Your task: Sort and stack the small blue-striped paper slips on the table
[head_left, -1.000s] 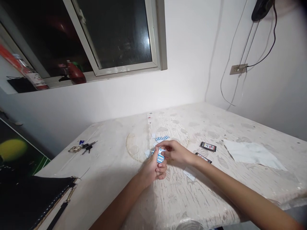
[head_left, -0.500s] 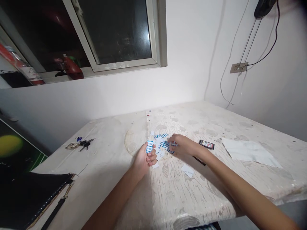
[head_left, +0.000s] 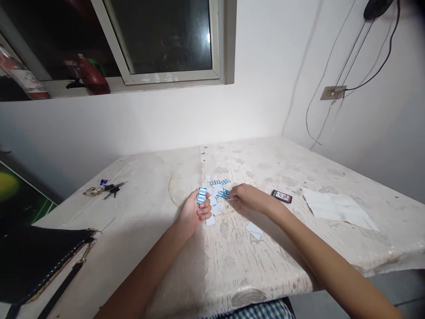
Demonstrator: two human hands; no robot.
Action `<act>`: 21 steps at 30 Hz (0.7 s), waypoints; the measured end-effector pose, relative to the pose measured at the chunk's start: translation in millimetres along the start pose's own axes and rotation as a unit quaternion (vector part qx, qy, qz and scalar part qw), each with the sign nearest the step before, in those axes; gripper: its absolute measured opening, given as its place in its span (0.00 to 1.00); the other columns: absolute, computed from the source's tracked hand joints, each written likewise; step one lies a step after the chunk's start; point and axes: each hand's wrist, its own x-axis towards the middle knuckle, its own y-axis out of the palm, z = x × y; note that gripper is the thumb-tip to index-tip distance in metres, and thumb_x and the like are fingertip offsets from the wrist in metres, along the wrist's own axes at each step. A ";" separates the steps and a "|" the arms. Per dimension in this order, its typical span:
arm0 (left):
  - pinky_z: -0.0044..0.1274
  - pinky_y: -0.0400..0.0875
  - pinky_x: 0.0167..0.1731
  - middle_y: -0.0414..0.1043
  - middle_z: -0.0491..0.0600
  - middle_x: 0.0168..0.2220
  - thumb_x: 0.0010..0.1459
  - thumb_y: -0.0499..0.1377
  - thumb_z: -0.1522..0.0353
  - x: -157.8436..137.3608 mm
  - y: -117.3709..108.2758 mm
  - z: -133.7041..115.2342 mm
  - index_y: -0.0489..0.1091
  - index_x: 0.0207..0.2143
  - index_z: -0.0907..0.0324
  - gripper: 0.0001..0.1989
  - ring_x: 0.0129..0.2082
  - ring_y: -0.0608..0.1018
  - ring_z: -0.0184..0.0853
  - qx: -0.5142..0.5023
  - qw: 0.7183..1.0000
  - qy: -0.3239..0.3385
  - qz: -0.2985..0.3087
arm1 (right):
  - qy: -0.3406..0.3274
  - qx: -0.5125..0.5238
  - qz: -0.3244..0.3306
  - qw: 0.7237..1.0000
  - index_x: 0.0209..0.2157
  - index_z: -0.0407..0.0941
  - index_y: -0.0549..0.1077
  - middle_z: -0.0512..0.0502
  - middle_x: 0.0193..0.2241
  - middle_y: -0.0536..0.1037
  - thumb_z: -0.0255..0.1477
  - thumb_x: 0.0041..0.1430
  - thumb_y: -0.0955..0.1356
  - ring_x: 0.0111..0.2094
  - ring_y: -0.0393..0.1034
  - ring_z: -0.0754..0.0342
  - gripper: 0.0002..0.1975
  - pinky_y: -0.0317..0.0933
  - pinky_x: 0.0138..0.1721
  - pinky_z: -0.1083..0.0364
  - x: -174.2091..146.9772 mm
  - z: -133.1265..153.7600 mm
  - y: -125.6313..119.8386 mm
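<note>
My left hand [head_left: 195, 208] is closed around a small stack of white paper slips with blue stripes [head_left: 201, 195], held up by the thumb over curled fingers. Just right of it, more blue-striped slips [head_left: 220, 182] and white pieces [head_left: 218, 208] lie loosely overlapping on the table. My right hand [head_left: 244, 195] reaches in from the right, palm down, with its fingertips pinched on slips [head_left: 226, 194] at the pile's right edge. Its fingers partly hide what they grip. A white slip with faint writing [head_left: 254, 230] lies nearer to me.
A patterned cloth covers the table [head_left: 186, 274]. On the right are a small black-cased item with a label [head_left: 281, 196] and a white cloth or paper sheet [head_left: 338, 209]. Keys [head_left: 113, 188] and a black bag [head_left: 43, 257] lie left. The wall and window stand behind.
My right hand has drawn its fingers together at the pile's right edge, where slips showed under them before. The left hand keeps its stack. The whole view has shifted slightly.
</note>
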 end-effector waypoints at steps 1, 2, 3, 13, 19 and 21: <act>0.15 0.44 0.09 0.47 0.39 0.13 0.60 0.42 0.65 0.1 -0.4 0.7 0.62 0.25 0.64 0.17 0.09 0.50 0.22 0.003 1.000 -0.013 0.005 | 0.004 0.008 -0.027 1.000 0.29 0.44 0.74 0.45 0.29 0.73 0.17 0.53 0.59 0.28 0.65 0.55 0.14 0.55 0.30 0.58 0.1 0.4 -0.4; 0.15 0.44 0.09 0.46 0.39 0.13 0.60 0.42 0.65 0.0 -0.8 1.5 0.62 0.25 0.64 0.17 0.09 0.50 0.22 0.007 0.999 -0.030 0.011 | 0.005 0.019 -0.055 0.998 0.32 0.44 0.75 0.44 0.31 0.73 0.19 0.55 0.59 0.28 0.66 0.56 0.14 0.55 0.30 0.58 0.0 1.7 -1.2; 0.15 0.43 0.10 0.46 0.39 0.13 0.60 0.42 0.64 -0.2 -1.2 2.4 0.62 0.25 0.64 0.17 0.09 0.50 0.22 0.011 0.999 -0.049 0.020 | 0.001 0.034 -0.079 0.996 0.34 0.44 0.75 0.43 0.32 0.73 0.21 0.56 0.59 0.29 0.66 0.56 0.13 0.56 0.31 0.58 -0.1 3.7 -2.5; 0.16 0.42 0.11 0.45 0.39 0.14 0.60 0.42 0.63 -2.8 -0.5 6.8 0.62 0.26 0.64 0.17 0.10 0.50 0.21 0.035 0.992 -0.110 0.058 | -0.011 0.203 -0.103 0.974 0.37 0.43 0.74 0.47 0.31 0.76 0.29 0.60 0.59 0.30 0.67 0.56 0.13 0.58 0.34 0.57 -5.2 32.6 -18.1; 0.17 0.44 0.12 0.47 0.39 0.14 0.59 0.44 0.62 1.4 -4.6 12.4 0.63 0.27 0.63 0.16 0.10 0.50 0.21 0.056 0.989 -0.115 0.078 | 0.022 0.339 -0.156 0.927 0.37 0.42 0.73 0.46 0.31 0.75 0.32 0.54 0.65 0.34 0.68 0.54 0.11 0.61 0.37 0.54 -0.8 36.5 -15.6; 0.17 0.47 0.12 0.48 0.39 0.15 0.59 0.44 0.61 2.8 -5.4 14.8 0.63 0.27 0.63 0.17 0.10 0.51 0.22 0.059 0.987 -0.119 0.086 | 0.026 0.393 -0.149 0.907 0.42 0.42 0.71 0.48 0.28 0.74 0.30 0.51 0.66 0.30 0.68 0.55 0.16 0.61 0.35 0.55 1.0 38.0 -10.3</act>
